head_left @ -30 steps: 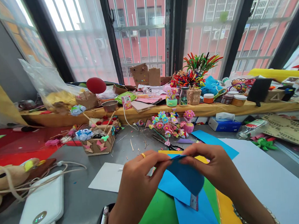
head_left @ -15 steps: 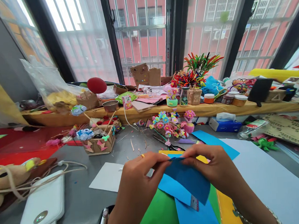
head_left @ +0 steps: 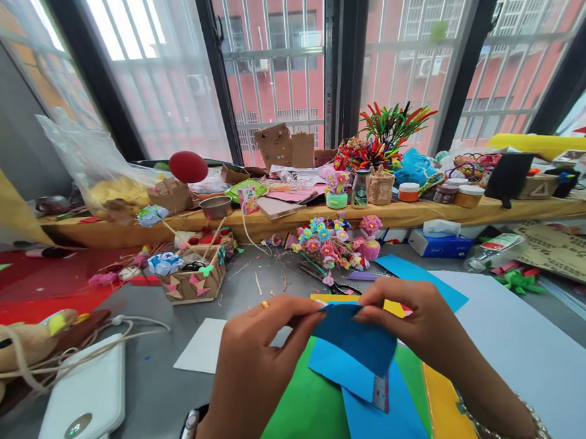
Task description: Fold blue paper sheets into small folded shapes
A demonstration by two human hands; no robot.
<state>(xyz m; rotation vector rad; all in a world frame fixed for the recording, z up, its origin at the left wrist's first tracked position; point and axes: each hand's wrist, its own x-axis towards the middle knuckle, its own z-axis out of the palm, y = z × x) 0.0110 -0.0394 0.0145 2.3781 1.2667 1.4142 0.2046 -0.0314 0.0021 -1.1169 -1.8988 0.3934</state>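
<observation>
Before barred windows (head_left: 273, 62), cluttered grey table (head_left: 152, 397), blue paper (head_left: 354, 338) pinched

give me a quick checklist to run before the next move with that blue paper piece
1. Grip: the left hand and right hand both pinch the small blue paper piece at its top edge. Ok.
2. Top edge lined up: the fingertips cover it. Cannot tell.
3. Lower corner of the piece: hangs free, caught by neither hand. Ok.
4. Flat surface below: the green paper sheet and yellow paper sheet lie flat under the hands. Ok.
5. Clutter: the pink and blue paper flower bunch stands apart, behind the hands. Ok.
</observation>
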